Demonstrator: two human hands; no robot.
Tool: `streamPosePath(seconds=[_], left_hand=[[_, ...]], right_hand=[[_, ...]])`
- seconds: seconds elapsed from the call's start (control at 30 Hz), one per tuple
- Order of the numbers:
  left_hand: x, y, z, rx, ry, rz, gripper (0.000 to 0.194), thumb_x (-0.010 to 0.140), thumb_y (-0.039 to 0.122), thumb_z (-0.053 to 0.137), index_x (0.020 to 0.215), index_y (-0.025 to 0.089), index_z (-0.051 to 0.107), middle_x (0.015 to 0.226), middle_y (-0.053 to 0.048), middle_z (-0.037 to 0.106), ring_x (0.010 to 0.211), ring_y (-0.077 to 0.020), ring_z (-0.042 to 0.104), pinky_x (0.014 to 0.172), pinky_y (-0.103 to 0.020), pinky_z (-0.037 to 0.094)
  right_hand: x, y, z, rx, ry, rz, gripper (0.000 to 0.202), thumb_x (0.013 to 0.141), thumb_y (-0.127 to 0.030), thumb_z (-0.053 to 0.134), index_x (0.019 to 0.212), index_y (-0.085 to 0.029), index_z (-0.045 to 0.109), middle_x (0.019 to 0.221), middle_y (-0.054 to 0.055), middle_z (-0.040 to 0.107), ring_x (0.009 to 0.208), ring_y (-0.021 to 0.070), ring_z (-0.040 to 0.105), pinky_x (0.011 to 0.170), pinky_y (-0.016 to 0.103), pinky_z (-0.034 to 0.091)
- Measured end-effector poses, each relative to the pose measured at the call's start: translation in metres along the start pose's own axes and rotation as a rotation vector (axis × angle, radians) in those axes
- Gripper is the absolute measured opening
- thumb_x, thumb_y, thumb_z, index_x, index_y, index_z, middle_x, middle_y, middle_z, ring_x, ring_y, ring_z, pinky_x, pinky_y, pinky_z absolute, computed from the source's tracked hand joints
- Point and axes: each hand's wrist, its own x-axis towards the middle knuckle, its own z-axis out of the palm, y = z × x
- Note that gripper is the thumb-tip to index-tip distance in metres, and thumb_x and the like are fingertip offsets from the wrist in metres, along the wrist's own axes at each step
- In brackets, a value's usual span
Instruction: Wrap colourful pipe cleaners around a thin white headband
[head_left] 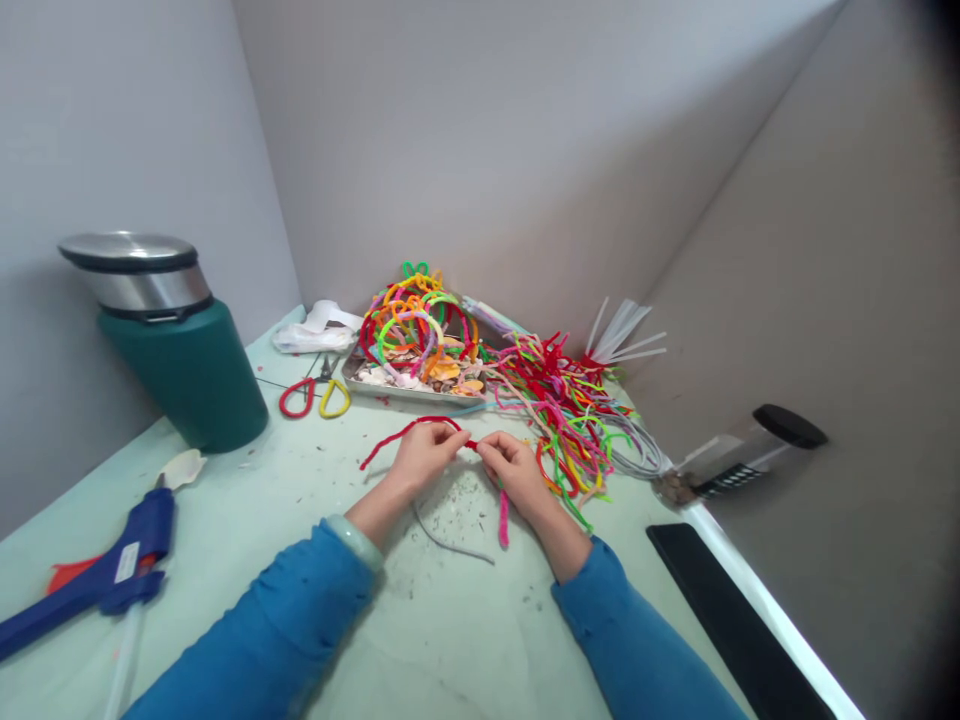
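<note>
One slender, fuzzy red pipe cleaner (396,434), bending in a shallow arch, is extending just in front of the shallow, silver metal tray (409,394). Bare left hand (426,453) and bare right hand (513,466) are pinching it between fingertips. One fuzzy pink strip (503,522) is dangling beneath the right hand.

No text can be read: the glue gun (152,520) has a blurred label (127,562).
</note>
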Motion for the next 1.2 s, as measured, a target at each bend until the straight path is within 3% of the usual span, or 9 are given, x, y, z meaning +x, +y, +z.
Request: streamPosePath(seconds=[0.23, 0.4, 0.47, 0.7, 0.93, 1.2], left_hand=[[-0.009, 0.007, 0.002, 0.275, 0.208, 0.223, 0.026, 0.081, 0.038, 0.051, 0.074, 0.018, 0.065, 0.071, -0.003, 0.065, 0.065, -0.0137, 0.056, 0.062, -0.023, 0.039], [-0.011, 0.005, 0.002, 0.323, 0.19, 0.459, 0.021, 0.083, 0.028, 0.049, 0.092, 0.02, 0.066, 0.096, -0.007, 0.067, 0.091, -0.0178, 0.06, 0.081, -0.027, 0.043], [-0.009, 0.001, 0.003, 0.338, 0.189, 0.525, 0.022, 0.084, 0.024, 0.048, 0.096, 0.02, 0.066, 0.098, -0.007, 0.067, 0.092, -0.0181, 0.06, 0.083, -0.029, 0.044], [-0.003, -0.008, 0.005, 0.473, 0.136, 0.55, 0.023, 0.082, 0.019, 0.048, 0.095, 0.017, 0.067, 0.098, -0.008, 0.067, 0.089, -0.0202, 0.061, 0.08, -0.031, 0.047], [-0.001, -0.01, 0.004, 0.466, 0.127, 0.587, 0.021, 0.083, 0.022, 0.048, 0.087, 0.017, 0.067, 0.088, -0.007, 0.068, 0.08, -0.0178, 0.062, 0.073, -0.027, 0.047], [0.001, -0.011, 0.003, 0.436, 0.063, 0.499, 0.022, 0.083, 0.026, 0.048, 0.087, 0.017, 0.068, 0.085, -0.006, 0.068, 0.078, -0.0171, 0.063, 0.071, -0.026, 0.046]], right_hand=[[0.002, 0.0, 0.0, 0.077, 0.057, 0.025, 0.023, 0.076, -0.04, 0.059, 0.07, -0.019, 0.054, 0.047, -0.006, 0.041, 0.042, 0.0083, 0.033, 0.042, 0.022, 0.023], [0.002, -0.002, 0.001, 0.136, 0.096, 0.011, 0.021, 0.075, -0.038, 0.059, 0.068, -0.018, 0.054, 0.047, -0.006, 0.043, 0.042, 0.0083, 0.035, 0.042, 0.021, 0.025], [0.002, -0.003, 0.001, 0.144, 0.093, 0.014, 0.02, 0.074, -0.036, 0.059, 0.068, -0.019, 0.054, 0.047, -0.007, 0.042, 0.042, 0.0082, 0.035, 0.042, 0.021, 0.025], [0.002, -0.002, 0.002, 0.091, 0.124, 0.021, 0.022, 0.072, -0.038, 0.06, 0.067, -0.018, 0.053, 0.047, -0.007, 0.041, 0.043, 0.0077, 0.033, 0.042, 0.021, 0.025], [0.002, -0.001, 0.001, 0.084, 0.086, 0.001, 0.022, 0.072, -0.038, 0.06, 0.068, -0.017, 0.053, 0.048, -0.008, 0.04, 0.044, 0.0069, 0.032, 0.043, 0.02, 0.024], [0.002, 0.001, 0.0, 0.073, 0.064, 0.0, 0.02, 0.074, -0.035, 0.058, 0.069, -0.017, 0.053, 0.048, -0.008, 0.039, 0.044, 0.0065, 0.031, 0.043, 0.02, 0.024]])
